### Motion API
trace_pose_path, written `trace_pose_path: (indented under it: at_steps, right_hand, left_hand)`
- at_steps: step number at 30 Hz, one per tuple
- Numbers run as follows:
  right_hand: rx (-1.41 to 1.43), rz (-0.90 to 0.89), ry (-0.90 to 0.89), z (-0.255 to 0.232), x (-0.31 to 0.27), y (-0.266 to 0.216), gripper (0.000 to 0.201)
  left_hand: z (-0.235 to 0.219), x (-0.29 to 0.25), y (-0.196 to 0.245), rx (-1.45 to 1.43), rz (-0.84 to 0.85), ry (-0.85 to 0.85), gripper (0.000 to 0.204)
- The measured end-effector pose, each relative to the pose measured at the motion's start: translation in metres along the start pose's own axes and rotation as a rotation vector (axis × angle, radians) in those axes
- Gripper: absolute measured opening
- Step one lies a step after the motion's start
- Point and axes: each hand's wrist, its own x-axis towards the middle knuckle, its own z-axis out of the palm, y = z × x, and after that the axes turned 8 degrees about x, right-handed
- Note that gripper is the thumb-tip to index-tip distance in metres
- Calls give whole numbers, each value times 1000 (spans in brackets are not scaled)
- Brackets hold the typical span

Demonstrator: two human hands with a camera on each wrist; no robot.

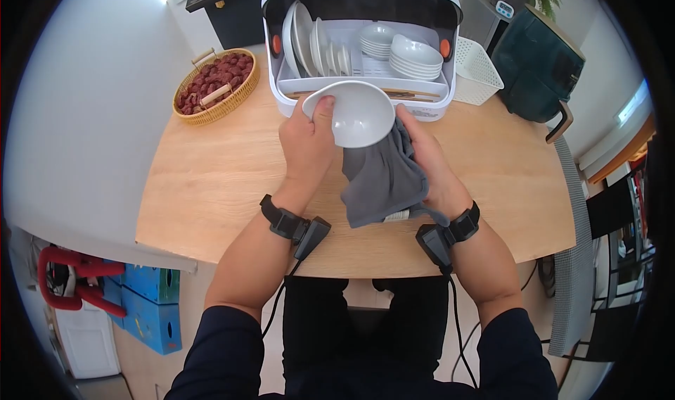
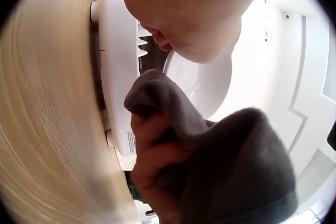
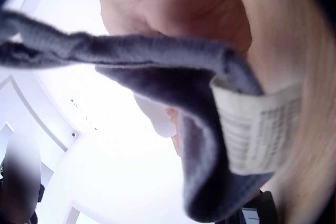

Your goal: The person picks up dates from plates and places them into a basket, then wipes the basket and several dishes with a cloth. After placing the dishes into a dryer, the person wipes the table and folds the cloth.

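Observation:
A white bowl (image 1: 362,115) is held up over the table, tilted so its inside faces the head camera. My left hand (image 1: 307,143) grips its left rim, thumb laid on the inner wall. On the other side my right hand (image 1: 434,162) holds a grey cloth (image 1: 383,175) against the bowl's right edge. Most of the cloth hangs down below the bowl, and a white label (image 3: 257,127) shows on it in the right wrist view. In the left wrist view, fingers of the right hand curl into the cloth's folds, and the bowl (image 2: 210,79) appears behind.
Behind the bowl stands an open white dish cabinet (image 1: 281,94) with plates (image 1: 302,37), stacked bowls (image 1: 416,59) and chopsticks. A wicker basket of dark red fruit (image 1: 218,83) sits left. A white plastic basket (image 1: 478,69) and a dark green air fryer (image 1: 538,66) stand right.

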Motion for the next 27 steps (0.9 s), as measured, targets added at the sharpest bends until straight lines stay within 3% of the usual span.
trace_pose_path:
  at_steps: [2, 4, 5, 7, 8, 10, 11, 13, 17, 19, 20, 23, 25, 26, 27]
  right_hand:
    - [57, 48, -2, 3, 0, 1, 43]
    - [-220, -230, 41, 4, -1, 3, 38]
    - [-221, -233, 44, 3, -1, 1, 38]
    - [-368, -303, 140, 0, -2, -4, 38]
    - [-370, -304, 143, 1, -2, -5, 38]
    - [-412, -264, 193, 2, -3, -6, 37]
    - [-412, -264, 196, 3, -4, -5, 37]
    - [-478, -234, 164, 6, -4, -3, 37]
    - [-558, -241, 82, 4, -6, -5, 34]
    - [-723, -408, 189, 14, -13, -11, 30]
    - [-719, -409, 187, 15, -16, -15, 30]
    - [-790, -476, 69, 11, -20, -19, 30]
    - [-1372, -1088, -264, 14, -10, -5, 27]
    - [-1287, -797, -274, 20, -23, 6, 27]
    - [-1284, -799, -267, 19, -25, 3, 27]
  left_hand:
    - [2, 1, -11, 16, -27, 39, 33]
    - [10, 0, -14, 15, 153, 78, 36]
    - [11, -3, -16, 11, 153, 75, 36]
    - [6, -10, -1, -133, 141, -167, 54]
    - [3, -11, 5, -136, 140, -169, 54]
    - [-1, -12, 13, -316, 301, -407, 77]
    - [0, -13, 14, -317, 299, -408, 77]
    - [2, -14, 15, -654, 109, -487, 92]
    - [-1, 0, -4, -745, 32, -461, 94]
    - [-9, 7, 3, -1023, -123, -495, 96]
    - [-10, 7, 4, -1020, -123, -496, 96]
    - [-3, 1, 4, -989, -208, -524, 99]
    - [9, -6, -2, -909, -184, -561, 103]
    - [14, -9, -2, -857, -142, -558, 107]
    - [12, -9, 1, -856, -144, -565, 107]
